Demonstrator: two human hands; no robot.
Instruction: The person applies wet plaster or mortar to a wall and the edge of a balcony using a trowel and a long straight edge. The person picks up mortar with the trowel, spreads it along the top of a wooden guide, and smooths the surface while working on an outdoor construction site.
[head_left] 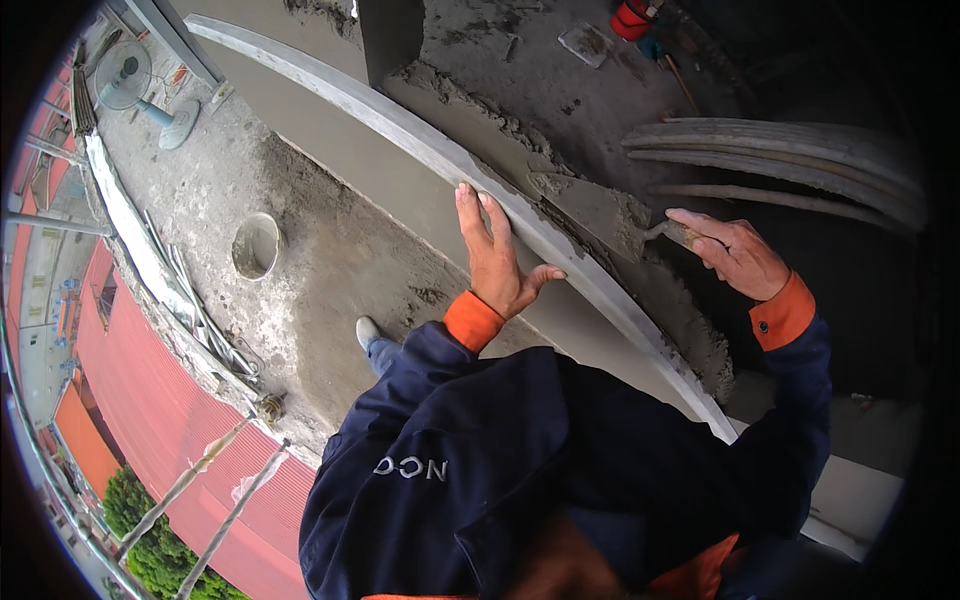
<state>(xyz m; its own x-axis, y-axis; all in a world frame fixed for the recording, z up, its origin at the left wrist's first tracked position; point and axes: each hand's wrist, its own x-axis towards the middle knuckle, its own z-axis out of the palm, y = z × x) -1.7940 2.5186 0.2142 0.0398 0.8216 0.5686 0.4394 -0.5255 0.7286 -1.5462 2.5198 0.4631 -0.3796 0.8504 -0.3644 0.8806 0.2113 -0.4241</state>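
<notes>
A long pale straightedge board (620,300) runs diagonally along the top of a grey wall ledge, bowed by the lens. My left hand (498,245) rests on the board and its near face, fingers apart and thumb out. My right hand (745,260) grips a trowel (590,210) by its handle; the flat, mortar-smeared blade lies just beyond the board on a strip of rough wet mortar (460,115). The smooth plastered wall face (390,205) drops away on my side of the board.
A bucket (258,245) and a standing fan (160,115) are on the concrete floor at left, beside the roof edge (205,340), with poles and red roofs beyond. Across the wall lie a red bucket (630,20) and bent pale strips (770,160). My foot (368,330) shows below.
</notes>
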